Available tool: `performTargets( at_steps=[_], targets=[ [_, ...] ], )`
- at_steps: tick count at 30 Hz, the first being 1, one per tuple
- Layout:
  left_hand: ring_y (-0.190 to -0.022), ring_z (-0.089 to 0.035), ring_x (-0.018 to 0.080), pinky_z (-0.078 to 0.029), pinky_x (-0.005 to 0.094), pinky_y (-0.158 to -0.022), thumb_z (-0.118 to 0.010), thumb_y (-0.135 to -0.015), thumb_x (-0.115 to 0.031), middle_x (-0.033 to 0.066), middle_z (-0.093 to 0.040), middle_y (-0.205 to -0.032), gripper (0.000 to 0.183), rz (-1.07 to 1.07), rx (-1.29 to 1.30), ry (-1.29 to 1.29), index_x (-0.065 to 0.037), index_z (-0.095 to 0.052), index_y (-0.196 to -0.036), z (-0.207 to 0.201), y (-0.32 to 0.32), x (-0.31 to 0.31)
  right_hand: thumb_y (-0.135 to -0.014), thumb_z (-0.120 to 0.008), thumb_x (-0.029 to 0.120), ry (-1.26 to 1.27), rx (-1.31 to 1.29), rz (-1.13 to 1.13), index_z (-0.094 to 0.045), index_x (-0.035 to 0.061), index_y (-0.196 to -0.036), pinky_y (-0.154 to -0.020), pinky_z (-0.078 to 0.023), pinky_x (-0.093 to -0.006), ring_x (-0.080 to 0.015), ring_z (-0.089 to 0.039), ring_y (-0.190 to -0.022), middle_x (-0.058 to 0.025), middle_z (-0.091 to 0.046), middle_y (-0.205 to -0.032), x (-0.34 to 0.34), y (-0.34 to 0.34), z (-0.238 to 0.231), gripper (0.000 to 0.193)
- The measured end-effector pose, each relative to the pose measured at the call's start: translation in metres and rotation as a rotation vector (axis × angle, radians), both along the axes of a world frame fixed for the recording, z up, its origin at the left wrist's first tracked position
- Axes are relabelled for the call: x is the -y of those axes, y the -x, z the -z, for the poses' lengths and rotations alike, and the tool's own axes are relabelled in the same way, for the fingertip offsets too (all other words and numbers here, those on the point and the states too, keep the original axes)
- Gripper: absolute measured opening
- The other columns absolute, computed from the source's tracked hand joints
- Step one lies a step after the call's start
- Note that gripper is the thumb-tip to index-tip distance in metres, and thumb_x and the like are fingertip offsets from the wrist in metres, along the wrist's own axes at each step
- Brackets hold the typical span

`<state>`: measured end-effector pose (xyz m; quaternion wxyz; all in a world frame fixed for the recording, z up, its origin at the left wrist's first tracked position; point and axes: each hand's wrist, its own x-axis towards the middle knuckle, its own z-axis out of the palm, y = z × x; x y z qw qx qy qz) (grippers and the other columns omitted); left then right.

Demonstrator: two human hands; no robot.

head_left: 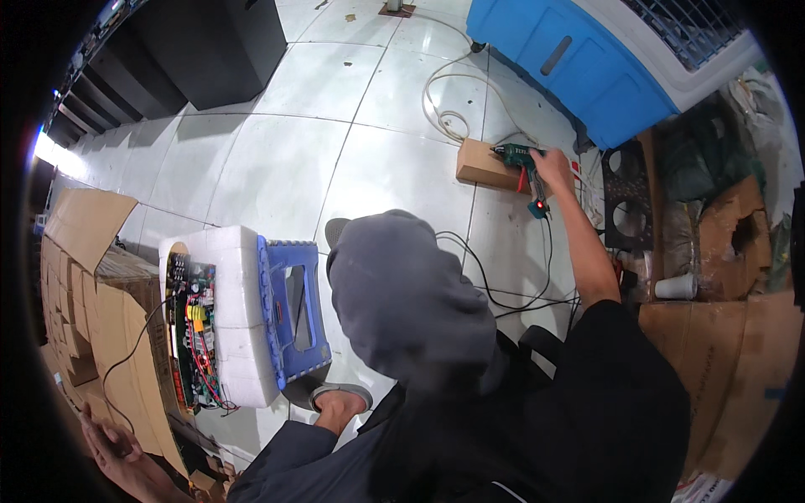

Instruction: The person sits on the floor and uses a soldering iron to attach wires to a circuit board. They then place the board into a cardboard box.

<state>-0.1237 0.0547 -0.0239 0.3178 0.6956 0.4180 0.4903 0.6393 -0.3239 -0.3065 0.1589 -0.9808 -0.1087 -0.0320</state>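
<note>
- Firstly, blue-and-white crate [570, 80], barred top: beyond the right hand [553, 172].
- Brown cartons [130, 335], stacked: just ahead of the left hand [117, 453].
- White foam block [243, 310], wired circuit board [199, 327] against its left side: ahead and right of the left hand.
- Blue plastic stool [293, 369]: between the hands, beside the foam.
- Brown box [482, 163]: just left of the right hand.
- Green gun-shaped tool [518, 157]: at the right fingers, over the box; barrel crosswise, nozzle leftward, handle toward the wearer. Right hand nearer, apparently grasping its rear; left well apart, fingers loose, seemingly released.
- Markings: pale, illegible on the barrel; dark print on a carton [671, 352] behind the right hand.
</note>
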Motion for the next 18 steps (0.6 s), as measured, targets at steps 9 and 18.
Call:
performTargets(
  at_steps=[9, 18],
  targets=[
    [-0.057, -0.037, -0.0012, -0.027, 0.0151, -0.042, -0.053, -0.106, -0.017, 0.0001, -0.050, -0.077, 0.035, -0.135, 0.142, 0.080, 0.003, -0.058, -0.134, -0.004, -0.085, 0.032, -0.073, -0.077, 0.049, -0.075, -0.057, -0.140, -0.071, -0.0080, -0.103, -0.091, -0.053, -0.0468, -0.0435, -0.068, -0.102, -0.0278, -0.071, -0.104, 0.059, -0.013, 0.119, 0.065],
    [-0.056, -0.036, -0.0019, -0.027, 0.0162, -0.043, -0.056, -0.105, -0.021, -0.0026, -0.049, -0.074, 0.036, -0.197, 0.050, 0.053, 0.002, -0.059, -0.132, -0.001, -0.087, 0.042, -0.076, -0.075, 0.030, 0.064, -0.028, 0.019, -0.059, -0.0086, -0.119, -0.088, -0.053, -0.0500, -0.0474, -0.065, -0.103, -0.0309, -0.067, -0.112, 0.032, 0.021, 0.047, 0.060]
  ],
)
